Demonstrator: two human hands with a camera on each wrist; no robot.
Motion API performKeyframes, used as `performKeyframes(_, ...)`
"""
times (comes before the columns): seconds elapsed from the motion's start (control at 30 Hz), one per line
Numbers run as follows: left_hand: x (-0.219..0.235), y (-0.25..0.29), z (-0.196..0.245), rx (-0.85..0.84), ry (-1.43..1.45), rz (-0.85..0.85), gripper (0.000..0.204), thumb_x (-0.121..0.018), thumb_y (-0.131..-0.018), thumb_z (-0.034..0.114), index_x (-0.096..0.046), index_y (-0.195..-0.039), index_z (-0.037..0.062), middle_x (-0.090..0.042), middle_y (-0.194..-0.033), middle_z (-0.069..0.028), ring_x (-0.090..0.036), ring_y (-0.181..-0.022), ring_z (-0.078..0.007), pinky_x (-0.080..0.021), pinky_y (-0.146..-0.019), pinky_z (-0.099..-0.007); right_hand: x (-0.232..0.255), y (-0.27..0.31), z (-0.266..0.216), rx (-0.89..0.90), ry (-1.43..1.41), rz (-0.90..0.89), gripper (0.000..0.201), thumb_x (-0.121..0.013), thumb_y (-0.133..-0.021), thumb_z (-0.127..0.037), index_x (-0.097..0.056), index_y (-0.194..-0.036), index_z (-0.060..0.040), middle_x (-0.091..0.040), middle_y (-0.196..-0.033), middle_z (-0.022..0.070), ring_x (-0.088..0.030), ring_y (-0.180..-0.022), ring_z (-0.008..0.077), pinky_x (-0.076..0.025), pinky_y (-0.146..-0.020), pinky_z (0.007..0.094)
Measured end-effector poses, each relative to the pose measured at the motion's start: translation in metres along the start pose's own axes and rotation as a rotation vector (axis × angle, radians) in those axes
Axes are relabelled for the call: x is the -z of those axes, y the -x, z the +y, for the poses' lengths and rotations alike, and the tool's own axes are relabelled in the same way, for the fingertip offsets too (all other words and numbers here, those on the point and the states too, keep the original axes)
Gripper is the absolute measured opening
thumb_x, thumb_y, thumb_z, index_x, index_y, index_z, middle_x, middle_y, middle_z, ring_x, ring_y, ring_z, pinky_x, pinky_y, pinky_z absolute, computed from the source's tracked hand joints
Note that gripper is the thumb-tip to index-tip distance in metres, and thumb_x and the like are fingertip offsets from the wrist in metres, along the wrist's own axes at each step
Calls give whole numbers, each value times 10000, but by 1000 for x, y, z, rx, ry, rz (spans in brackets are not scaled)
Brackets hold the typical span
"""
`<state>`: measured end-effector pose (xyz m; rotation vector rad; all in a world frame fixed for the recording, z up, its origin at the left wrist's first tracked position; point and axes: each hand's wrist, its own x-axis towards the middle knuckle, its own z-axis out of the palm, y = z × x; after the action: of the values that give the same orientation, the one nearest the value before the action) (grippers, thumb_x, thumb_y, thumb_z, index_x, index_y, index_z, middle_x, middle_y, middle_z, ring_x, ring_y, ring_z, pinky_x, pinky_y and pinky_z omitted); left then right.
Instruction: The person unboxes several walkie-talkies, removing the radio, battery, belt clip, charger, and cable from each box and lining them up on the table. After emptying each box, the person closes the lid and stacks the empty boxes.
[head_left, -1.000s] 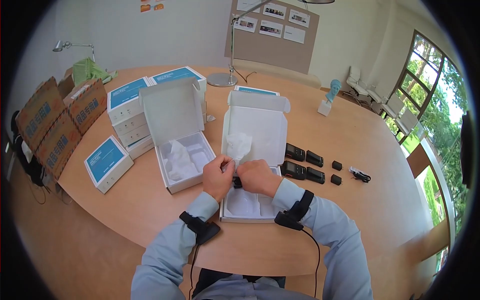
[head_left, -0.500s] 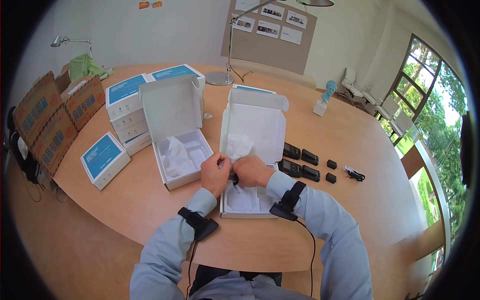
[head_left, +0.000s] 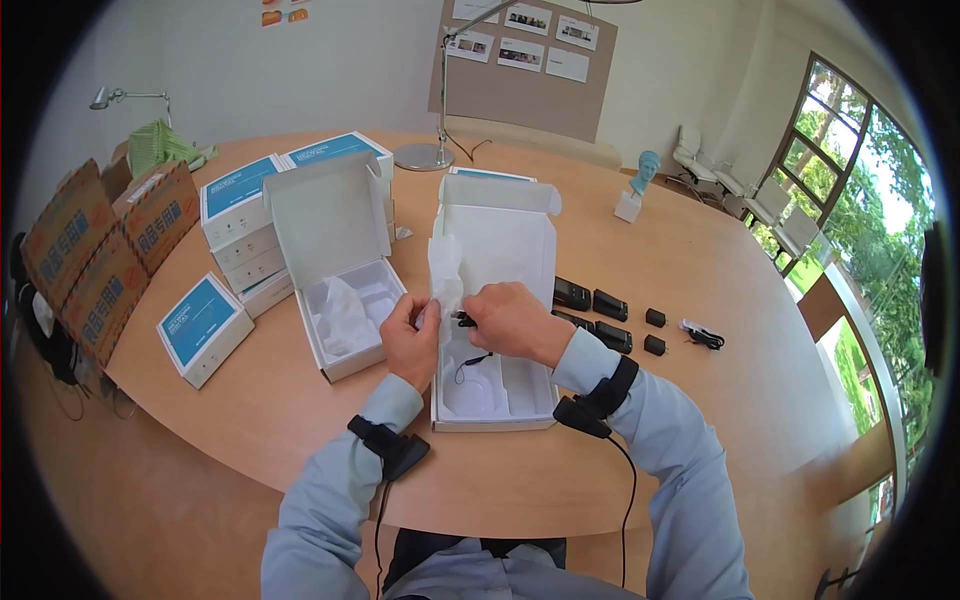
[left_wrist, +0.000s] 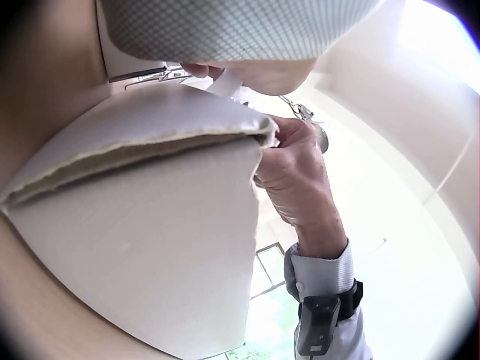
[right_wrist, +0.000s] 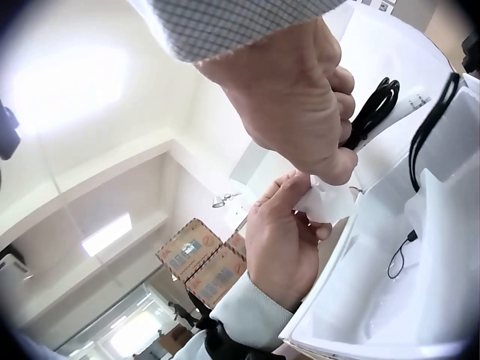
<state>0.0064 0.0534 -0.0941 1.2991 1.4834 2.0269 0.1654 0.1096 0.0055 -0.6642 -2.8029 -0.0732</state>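
In the head view my left hand (head_left: 408,335) pinches a crumpled white plastic bag (head_left: 447,275) that stands up over the open box. Close to its right, my right hand (head_left: 515,315) grips a coiled black cable (right_wrist: 375,109), clearest in the right wrist view, with the loops sticking out past the fingers. Both hands are above the white open box (head_left: 500,418) with its moulded tray. A thin black wrist strap (right_wrist: 435,127) lies in the tray, its small cord loop (right_wrist: 400,255) reaching into a compartment. In the left wrist view, a sleeve and the box hide most of the left hand.
A second open box (head_left: 345,368) with a white bag in it stands to the left. Beyond are stacked blue-topped boxes (head_left: 240,190) and a lamp (head_left: 424,156). Black handheld devices (head_left: 572,293), two small black adapters (head_left: 655,317) and a tied cable (head_left: 703,334) lie right.
My hands have drawn apart, the right one moving up and right with the black cable. The bag now hangs from the left hand alone, and the small strap shows in the tray.
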Motion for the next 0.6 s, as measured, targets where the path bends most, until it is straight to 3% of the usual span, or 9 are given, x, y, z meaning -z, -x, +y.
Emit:
performKeyframes(0.2,2,0,5,-10,96,26,129,-675,-975,82,-660,-946,-43,-663,-798,-27,-565,-729,-82,-481,-663,-258,43,5,11,-47,75,78,168,-694,-778,-170,-678,-812,-6,-676,-719,200,-678,-701,412,-552,-681,507)
performKeyframes(0.27,2,0,7,3,124,45,136,-676,-978,86,-649,-938,-41,-644,-784,-19,-559,-730,-78,-474,-664,-254,59,11,15,-142,117,-6,184,-700,-778,-176,-703,-854,-8,-696,-812,170,-686,-784,378,-552,-723,491)
performKeyframes(0.33,1,1,6,1,130,38,139,-676,-979,90,-648,-938,-40,-640,-785,-16,-557,-732,-78,-474,-666,-253,67,21,21,-60,68,4,221,-710,-782,-187,-733,-914,-11,-697,-946,150,-673,-933,345,-548,-809,467)
performKeyframes(0.37,0,1,6,-5,131,39,142,-676,-981,93,-646,-938,-39,-636,-786,-14,-555,-734,-77,-473,-669,-253,63,23,22,-62,70,3,221,-710,-782,-187,-733,-914,-11,-697,-946,150,-673,-933,345,-548,-809,467)
performKeyframes(0.43,-1,2,5,5,124,38,143,-677,-982,96,-648,-941,-39,-640,-791,-16,-557,-739,-77,-474,-673,-253,46,24,24,-8,-64,-104,267,-710,-797,-196,-750,-986,-13,-681,-1032,140,-639,-1046,336,-535,-891,446)
performKeyframes(0.47,-1,2,4,12,115,39,145,-678,-982,99,-649,-944,-39,-643,-797,-17,-558,-745,-77,-475,-676,-254,36,23,26,-6,-63,-103,267,-710,-797,-196,-750,-986,-13,-681,-1032,140,-639,-1046,336,-535,-891,446)
performKeyframes(0.53,0,2,4,6,116,42,143,-677,-982,99,-651,-948,-38,-647,-801,-18,-559,-747,-78,-478,-679,-255,22,16,23,15,-106,-234,297,-717,-804,-218,-749,-1020,-17,-688,-1018,161,-637,-1064,360,-535,-919,435)
performKeyframes(0.57,0,2,4,3,118,40,142,-677,-982,99,-653,-953,-38,-651,-805,-19,-561,-749,-79,-480,-683,-257,23,12,21,-65,-120,-365,334,-729,-794,-237,-745,-1040,-10,-702,-1058,171,-645,-1083,368,-539,-924,429)
performKeyframes(0.6,1,2,4,-1,116,43,142,-677,-982,99,-653,-953,-38,-651,-805,-19,-561,-749,-79,-480,-683,-257,22,8,19,-61,-119,-361,334,-729,-794,-237,-745,-1040,-10,-702,-1058,171,-645,-1083,368,-539,-924,429)
